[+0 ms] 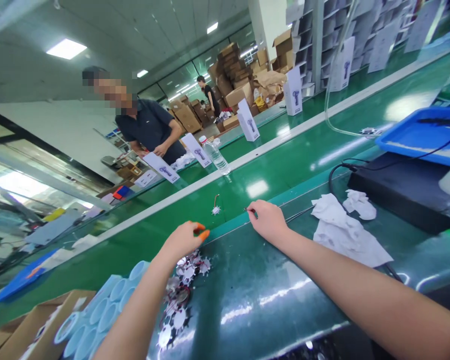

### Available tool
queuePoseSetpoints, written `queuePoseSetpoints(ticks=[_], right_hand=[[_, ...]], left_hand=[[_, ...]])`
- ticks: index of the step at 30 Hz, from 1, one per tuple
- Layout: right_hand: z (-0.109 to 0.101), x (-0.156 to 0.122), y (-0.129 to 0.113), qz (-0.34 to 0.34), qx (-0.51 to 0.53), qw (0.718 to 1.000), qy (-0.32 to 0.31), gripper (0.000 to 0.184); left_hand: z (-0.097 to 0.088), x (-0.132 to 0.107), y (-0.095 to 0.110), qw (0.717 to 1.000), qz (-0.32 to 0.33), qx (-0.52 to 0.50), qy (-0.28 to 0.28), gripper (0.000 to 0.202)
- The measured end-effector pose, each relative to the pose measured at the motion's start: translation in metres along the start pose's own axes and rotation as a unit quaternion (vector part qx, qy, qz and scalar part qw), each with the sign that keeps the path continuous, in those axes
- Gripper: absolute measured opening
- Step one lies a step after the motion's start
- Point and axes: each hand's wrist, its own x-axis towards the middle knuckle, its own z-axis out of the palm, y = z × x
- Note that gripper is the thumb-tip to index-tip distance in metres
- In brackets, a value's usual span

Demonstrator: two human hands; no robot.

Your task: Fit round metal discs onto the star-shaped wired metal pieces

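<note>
My left hand [183, 239] hovers over the near edge of the green belt, with orange covers on its thumb and a fingertip. Its fingers are apart and nothing shows between them. Below it lies a pile of small silvery star-shaped parts with wires [187, 272]. My right hand [267, 219] is closed in a pinch at the table edge; a tiny dark tip pokes out of the fingers, too small to name. Between and beyond both hands, one star-shaped part with a red wire [216, 210] rests on the green belt.
Light-blue rings [108, 310] and a cardboard box [48, 325] stand at lower left. Crumpled white tissue [347, 232], a black box [393, 187] and a blue tray [420, 137] are at right. A bottle [215, 156] and white cartons [248, 121] stand farther back; a co-worker [150, 125] works opposite.
</note>
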Motion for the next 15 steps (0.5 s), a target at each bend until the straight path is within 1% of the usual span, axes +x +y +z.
queuePoseSetpoints(ticks=[2,4,6,7,9,10,11,12,13,15], right_hand=[[0.001,0.0,0.0,-0.001,-0.001,1.0,0.0,0.02],[0.001,0.0,-0.001,0.0,-0.003,1.0,0.001,0.021],[0.0,0.0,-0.001,0.001,-0.004,1.0,0.0,0.021],[-0.001,0.0,-0.001,0.002,-0.003,1.0,0.001,0.021],[-0.002,0.0,-0.001,0.004,0.0,1.0,0.002,0.021],[-0.003,0.0,-0.001,0.006,0.003,1.0,0.003,0.02],[-0.003,0.0,-0.001,0.007,0.006,1.0,0.005,0.02],[-0.003,0.0,-0.001,0.009,0.009,1.0,0.007,0.02],[-0.003,0.0,0.0,0.01,0.014,1.0,0.009,0.019],[-0.002,0.001,0.0,0.013,0.023,1.0,0.015,0.019]], left_hand=[[0.004,-0.021,-0.008,0.997,0.014,0.056,-0.045,0.04],[0.007,-0.032,-0.012,0.995,0.009,0.08,-0.066,0.035],[0.005,-0.036,-0.013,0.996,-0.004,0.072,-0.056,0.026],[0.002,-0.036,-0.012,0.998,-0.007,0.055,-0.04,0.025],[-0.009,-0.039,-0.009,1.0,-0.005,-0.015,0.012,0.025],[-0.015,-0.041,-0.007,0.996,-0.004,-0.072,0.043,0.028],[-0.02,-0.044,-0.004,0.987,-0.004,-0.141,0.074,0.032],[-0.024,-0.048,0.001,0.971,-0.003,-0.215,0.101,0.038],[-0.026,-0.052,0.006,0.95,-0.001,-0.288,0.122,0.044],[-0.022,-0.059,0.019,0.9,0.006,-0.413,0.139,0.053]])
